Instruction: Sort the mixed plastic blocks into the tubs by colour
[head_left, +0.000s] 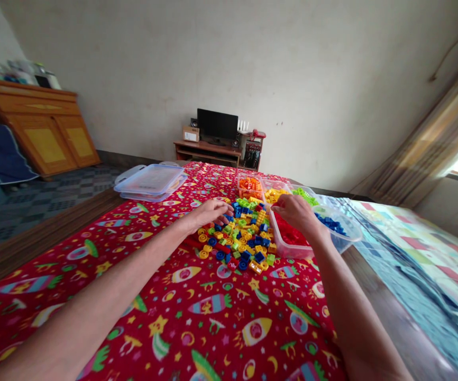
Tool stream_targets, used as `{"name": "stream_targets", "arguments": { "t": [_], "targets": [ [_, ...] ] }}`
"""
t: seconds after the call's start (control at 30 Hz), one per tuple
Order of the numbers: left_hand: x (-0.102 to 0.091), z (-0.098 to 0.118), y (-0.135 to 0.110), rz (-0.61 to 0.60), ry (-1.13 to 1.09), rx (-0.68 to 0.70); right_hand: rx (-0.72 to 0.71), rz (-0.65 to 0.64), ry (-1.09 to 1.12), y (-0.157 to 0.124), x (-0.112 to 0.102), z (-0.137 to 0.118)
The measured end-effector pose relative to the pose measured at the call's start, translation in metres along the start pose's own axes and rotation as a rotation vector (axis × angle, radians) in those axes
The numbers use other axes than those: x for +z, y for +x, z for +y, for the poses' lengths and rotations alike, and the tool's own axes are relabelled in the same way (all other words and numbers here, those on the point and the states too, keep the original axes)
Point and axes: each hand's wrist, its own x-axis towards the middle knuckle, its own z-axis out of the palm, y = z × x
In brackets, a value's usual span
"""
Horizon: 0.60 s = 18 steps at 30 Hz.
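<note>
Sitting beside the blocks [248, 231], boxes [292, 252] allow short reaches; left hand [212, 212] loosely curled, right hand [294, 211] narrow, holds unclear

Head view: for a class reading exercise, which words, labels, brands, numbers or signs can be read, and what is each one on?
None can be read for certain.
Cardboard box: pale label, too small.
Orange-filled container: white marking, too small and blurred.
Clear lid: faint marks, too blurred to tell if lettering.
</note>
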Motion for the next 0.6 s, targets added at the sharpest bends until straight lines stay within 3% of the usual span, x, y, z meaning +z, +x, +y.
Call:
{"name": "stream_targets", "arguments": {
  "t": [0.17, 0.27, 0.4, 0.5, 0.6],
  "targets": [
    [-0.020, -0.004, 0.005, 0.045, 0.102, 0.032, 0.161, -0.029, -0.096, 0.000, -0.002, 0.028],
    [-0.032, -0.008, 0.010, 0.046, 0.149, 0.079, 0.161, 0.056, -0.075, -0.003, -0.006, 0.021],
    [-0.040, -0.014, 0.016, 0.070, 0.328, 0.146, -0.001, 0.134, 0.003, -0.009, -0.009, -0.023],
    [-0.046, -0.019, 0.018, 0.133, 0.656, 0.144, -0.229, 0.002, 0.058, -0.018, 0.004, -0.067],
    [-0.055, -0.022, 0.016, 0.114, 0.881, 0.115, -0.413, -0.135, 0.059, -0.030, 0.024, -0.099]
  ]
}}
